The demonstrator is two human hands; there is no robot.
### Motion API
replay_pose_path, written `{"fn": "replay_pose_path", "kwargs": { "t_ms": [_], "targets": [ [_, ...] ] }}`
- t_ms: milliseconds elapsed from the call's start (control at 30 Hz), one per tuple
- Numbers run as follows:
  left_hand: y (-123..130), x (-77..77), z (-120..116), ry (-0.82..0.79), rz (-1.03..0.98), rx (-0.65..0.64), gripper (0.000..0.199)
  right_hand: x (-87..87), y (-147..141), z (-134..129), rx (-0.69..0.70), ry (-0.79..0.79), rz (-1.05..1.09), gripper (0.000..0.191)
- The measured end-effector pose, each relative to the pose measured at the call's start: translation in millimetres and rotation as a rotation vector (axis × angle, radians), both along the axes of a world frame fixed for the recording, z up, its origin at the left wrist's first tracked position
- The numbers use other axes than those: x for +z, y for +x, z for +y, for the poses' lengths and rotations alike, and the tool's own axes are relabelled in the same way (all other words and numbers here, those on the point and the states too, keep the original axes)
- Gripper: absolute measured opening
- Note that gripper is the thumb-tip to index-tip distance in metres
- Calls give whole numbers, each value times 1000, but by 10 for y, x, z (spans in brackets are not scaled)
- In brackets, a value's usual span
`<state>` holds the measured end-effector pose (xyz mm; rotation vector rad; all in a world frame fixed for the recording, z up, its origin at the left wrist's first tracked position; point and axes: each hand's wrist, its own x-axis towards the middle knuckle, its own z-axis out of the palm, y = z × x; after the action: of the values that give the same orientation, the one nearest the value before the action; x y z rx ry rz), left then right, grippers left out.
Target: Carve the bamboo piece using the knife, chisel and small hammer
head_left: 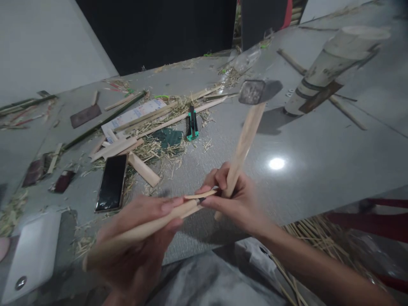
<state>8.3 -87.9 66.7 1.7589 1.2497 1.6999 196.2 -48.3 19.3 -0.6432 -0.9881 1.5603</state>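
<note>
Grey tabletop (pixel 318 178), littered with straw-like shavings (pixel 149 151) toward the left. Left hand (pixel 140 257) wrapped around a wooden rod (pixel 188 207), held slantwise above the near edge; rod pale and smooth, its far end dark, with a thin pale strip (pixel 200 194) lying along it. Right hand (pixel 239 204) curled around a hammer (pixel 247 136), thumb against the rod's dark end. Hammer: pale wooden handle, blocky grey head uppermost. Beyond: black-and-teal cutter (pixel 192 124); phone (pixel 111 182) at left; thick pale log (pixel 321 72) upper right.
</note>
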Motion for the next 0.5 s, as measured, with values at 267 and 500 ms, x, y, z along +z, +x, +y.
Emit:
{"fn": "replay_pose_path", "kwargs": {
  "t_ms": [267,500],
  "targets": [
    [84,-81,9,-252,-133,227,9,-11,-47,32,9,-113,38,48],
    [55,-79,-10,-222,8,239,13,-33,-54,28,-21,-127,-42,49]
  ]
}}
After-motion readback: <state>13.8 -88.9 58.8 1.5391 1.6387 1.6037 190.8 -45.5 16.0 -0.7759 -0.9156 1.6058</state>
